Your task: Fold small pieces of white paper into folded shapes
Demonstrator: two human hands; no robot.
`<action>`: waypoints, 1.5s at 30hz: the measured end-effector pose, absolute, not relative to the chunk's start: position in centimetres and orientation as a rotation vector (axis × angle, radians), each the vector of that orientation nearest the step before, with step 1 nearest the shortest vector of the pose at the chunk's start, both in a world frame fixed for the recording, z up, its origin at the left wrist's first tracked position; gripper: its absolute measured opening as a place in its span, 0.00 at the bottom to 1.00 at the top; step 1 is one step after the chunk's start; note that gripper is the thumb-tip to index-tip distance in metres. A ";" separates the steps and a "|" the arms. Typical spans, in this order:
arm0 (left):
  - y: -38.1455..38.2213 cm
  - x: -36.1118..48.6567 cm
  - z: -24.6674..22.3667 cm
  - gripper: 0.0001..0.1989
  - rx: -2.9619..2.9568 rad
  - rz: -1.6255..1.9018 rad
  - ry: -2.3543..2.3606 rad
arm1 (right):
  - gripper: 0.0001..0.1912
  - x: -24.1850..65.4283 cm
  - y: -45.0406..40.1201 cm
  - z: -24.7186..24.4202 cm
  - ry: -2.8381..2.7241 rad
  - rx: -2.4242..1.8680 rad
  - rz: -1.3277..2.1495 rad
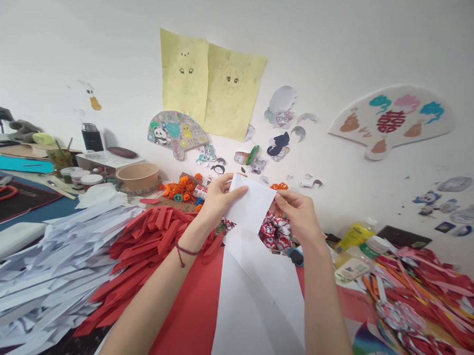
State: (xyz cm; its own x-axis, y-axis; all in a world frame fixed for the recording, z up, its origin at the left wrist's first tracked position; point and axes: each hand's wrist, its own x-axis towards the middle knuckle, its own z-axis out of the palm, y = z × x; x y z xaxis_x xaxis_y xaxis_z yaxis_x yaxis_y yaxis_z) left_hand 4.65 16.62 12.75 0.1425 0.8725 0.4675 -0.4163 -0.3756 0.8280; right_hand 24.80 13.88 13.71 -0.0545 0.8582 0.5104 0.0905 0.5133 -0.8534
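Note:
A white sheet of paper [251, 206], folded or cut to a small piece, is held up between both hands in the middle of the head view. My left hand [221, 197] grips its left edge, thumb in front and fingers partly hidden behind it. At the upper right corner, my right hand [298, 215] pinches the paper between thumb and fingers. Below lies a larger white sheet [254, 305] on red paper [194, 302]. Whether the held piece joins that sheet, I cannot tell.
Heaps of white paper strips [65, 269] and red paper strips [150, 236] lie at left. Red-and-white paper flowers [276, 232] sit behind my hands. At right are a yellow bottle [357, 234], a clear bottle [351, 265] and red ribbons [445, 294]. Scissors [0, 194] rest far left.

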 end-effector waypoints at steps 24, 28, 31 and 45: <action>16.3 4.7 12.9 0.22 1.357 1.512 0.490 | 0.16 23.9 13.2 14.2 -1.522 -1.035 0.599; 16.4 4.7 12.9 0.22 1.351 1.520 0.492 | 0.17 23.9 13.2 14.3 -1.529 -1.028 0.609; 16.4 4.7 12.9 0.21 1.344 1.520 0.493 | 0.16 24.0 13.2 14.2 -1.533 -1.024 0.609; 16.4 4.5 12.9 0.21 1.350 1.518 0.499 | 0.17 23.9 13.2 14.2 -1.549 -1.027 0.631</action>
